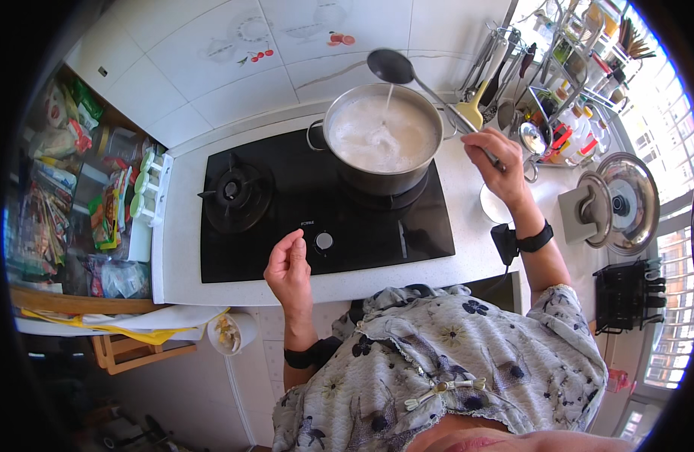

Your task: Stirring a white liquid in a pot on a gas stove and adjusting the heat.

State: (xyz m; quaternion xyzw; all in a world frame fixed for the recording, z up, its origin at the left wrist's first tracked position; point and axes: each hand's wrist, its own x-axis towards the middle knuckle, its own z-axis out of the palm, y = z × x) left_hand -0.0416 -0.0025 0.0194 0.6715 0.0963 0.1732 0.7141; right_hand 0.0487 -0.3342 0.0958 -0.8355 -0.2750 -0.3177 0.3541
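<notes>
My right hand grips the handle of a dark metal ladle, with its bowl raised over the far side of a two-handled metal pot. From the tilted bowl a thin stream of whitish liquid falls back into the pot, where froth lies on the surface. The pot stands on the right burner of a black glass gas hob. Near the hob's front edge and its control knob, my left hand hovers with curled fingers and thumb together, holding nothing that I can see.
A white bowl sits under my right forearm. Spatulas hang beside a yellow turner and a spice rack. Pot lids stand at right. A shelf of food packets and a waste bin are at left.
</notes>
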